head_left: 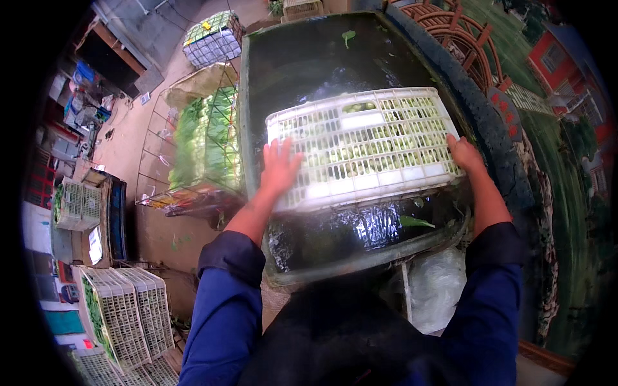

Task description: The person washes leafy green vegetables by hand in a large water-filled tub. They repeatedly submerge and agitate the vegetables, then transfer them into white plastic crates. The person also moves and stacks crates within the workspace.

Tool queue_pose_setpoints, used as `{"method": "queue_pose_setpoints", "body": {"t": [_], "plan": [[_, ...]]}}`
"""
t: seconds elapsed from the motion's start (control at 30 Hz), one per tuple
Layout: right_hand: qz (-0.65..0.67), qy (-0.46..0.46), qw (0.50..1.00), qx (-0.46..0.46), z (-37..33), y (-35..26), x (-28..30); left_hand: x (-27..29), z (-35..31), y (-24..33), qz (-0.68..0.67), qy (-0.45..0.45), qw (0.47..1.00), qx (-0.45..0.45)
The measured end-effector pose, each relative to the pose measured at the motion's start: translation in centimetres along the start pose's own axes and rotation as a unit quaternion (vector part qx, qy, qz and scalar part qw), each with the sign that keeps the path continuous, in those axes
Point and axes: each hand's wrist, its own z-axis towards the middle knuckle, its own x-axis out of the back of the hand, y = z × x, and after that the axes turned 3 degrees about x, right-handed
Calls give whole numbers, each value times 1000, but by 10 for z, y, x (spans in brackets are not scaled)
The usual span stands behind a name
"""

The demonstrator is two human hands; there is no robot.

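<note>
White slotted plastic crate (365,149): between the two hands, pale green produce (373,154) behind its slots
Bare left hand (281,168): spread wide on its left end
Bare right hand (466,154): at its right edge; I can't tell how firmly
Dark water-filled tank (315,273): beneath both hands
Risk: I judge wet plastic could slide under those spread fingers, tilting it

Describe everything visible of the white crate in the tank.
The crate is white, plastic-looking and rectangular, with rows of slots and solid panels. Pale green produce shows through. It lies in the water of the tank, its underside hidden. The left hand rests spread on its left end; the right hand touches its right edge.
</note>
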Motion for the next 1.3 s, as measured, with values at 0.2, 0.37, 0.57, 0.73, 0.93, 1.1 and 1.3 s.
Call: {"method": "queue_pose_setpoints", "body": {"t": [0.2,0.37,0.57,0.73,0.93,1.1,1.3], "plan": [[2,-6,1000,-22,9,11,-30,-15,9,0,1,-5,1000,-14],[11,1,1000,-25,17,10,-50,-36,20,-9,5,2,1000,-23],[16,0,1000,-22,45,22,-73,-60,44,-12,15,4,999,-37],[11,-20,999,-28,63,17,-84,-73,59,-15,24,1,999,-33],[9,-18,999,-29,89,25,-104,-91,73,-19,20,-6,1000,-21],[21,9,999,-37,110,30,-115,-93,95,-13,121,-53,991,-12],[40,-55,996,-64,128,-31,-86,-90,133,-34,175,-55,983,20]]}}
